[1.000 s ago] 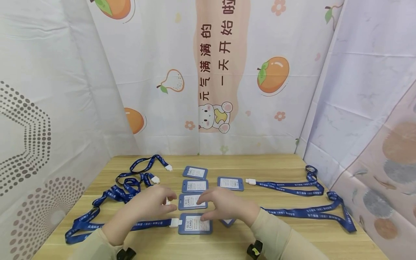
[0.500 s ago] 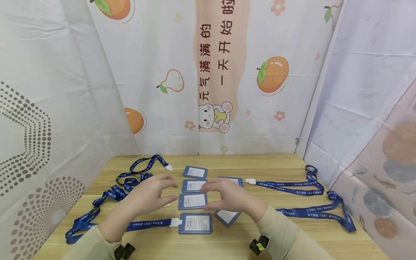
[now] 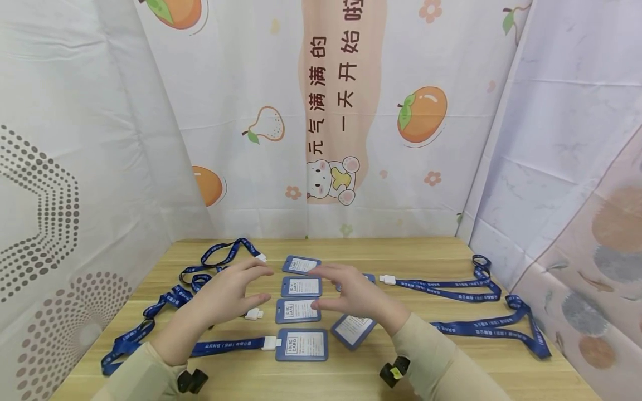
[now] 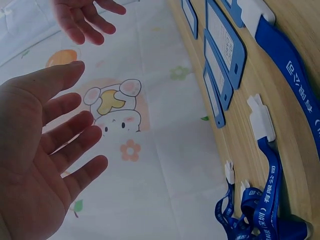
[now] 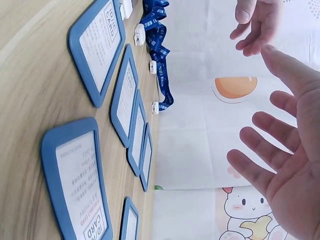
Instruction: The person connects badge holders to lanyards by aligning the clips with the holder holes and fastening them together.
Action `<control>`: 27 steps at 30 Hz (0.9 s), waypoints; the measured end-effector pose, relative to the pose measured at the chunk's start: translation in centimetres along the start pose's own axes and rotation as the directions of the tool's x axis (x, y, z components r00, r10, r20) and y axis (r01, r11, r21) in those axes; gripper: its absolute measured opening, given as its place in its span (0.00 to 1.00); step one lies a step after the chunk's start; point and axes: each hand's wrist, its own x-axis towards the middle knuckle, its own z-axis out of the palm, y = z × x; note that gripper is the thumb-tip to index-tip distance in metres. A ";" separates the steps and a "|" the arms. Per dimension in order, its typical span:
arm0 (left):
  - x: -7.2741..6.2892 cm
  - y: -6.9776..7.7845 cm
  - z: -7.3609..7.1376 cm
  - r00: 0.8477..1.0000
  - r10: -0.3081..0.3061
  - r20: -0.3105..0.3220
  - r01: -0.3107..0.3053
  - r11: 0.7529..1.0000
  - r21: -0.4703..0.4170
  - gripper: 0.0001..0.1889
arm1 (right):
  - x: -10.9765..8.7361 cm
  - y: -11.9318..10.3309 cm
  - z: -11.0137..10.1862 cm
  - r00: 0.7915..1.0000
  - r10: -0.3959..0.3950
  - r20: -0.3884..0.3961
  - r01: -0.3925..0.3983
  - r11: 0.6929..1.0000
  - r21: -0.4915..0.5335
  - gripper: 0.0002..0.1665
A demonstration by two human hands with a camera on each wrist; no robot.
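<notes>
My left hand [image 3: 225, 295] hovers over the left lanyards, fingers loosely spread, holding nothing. Facing it, my right hand [image 3: 353, 295] is raised above the card holders, likewise relaxed; in the right wrist view no object lies between its fingers. Below and between them runs a column of blue ID card holders: the nearest card holder [image 3: 301, 353], the second [image 3: 297, 311], the third [image 3: 301, 286] and the farthest [image 3: 302, 265]. The nearest one meets the white clip [image 3: 269, 343] of a blue lanyard [image 3: 228, 347]. Under my right hand lies a tilted card holder [image 3: 353, 332], with another [image 5: 130, 220] behind, partly hidden.
Several crumpled blue lanyards [image 4: 270, 185] with white clips lie at the left. Two more stretch across the right side, a far lanyard [image 3: 446, 289] and a near lanyard [image 3: 486, 329]. Patterned curtains [image 3: 241, 184] stand behind and beside the wooden table [image 3: 281, 384].
Both hands have lifted and moved away from the table's near edge, their fingers spreading. My right hand has left the nearest card holder, uncovering more of the tilted one. The card holders appear unmoved.
</notes>
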 end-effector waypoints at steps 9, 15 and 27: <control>0.1 -1.3 0.2 1.000 -0.017 -0.002 0.017 1.000 -0.011 0.29 | 1.0 0.2 0.5 0.998 0.058 0.004 -0.058 0.998 0.036 0.41; 0.1 -2.0 0.3 0.999 -0.038 0.022 0.038 0.999 -0.024 0.30 | 1.7 0.4 1.1 0.996 0.092 0.004 -0.092 0.995 0.040 0.44; 0.0 -3.2 0.9 0.996 -0.076 0.056 0.077 0.997 -0.016 0.32 | 2.8 0.4 1.8 0.986 0.168 0.009 -0.168 0.984 0.056 0.48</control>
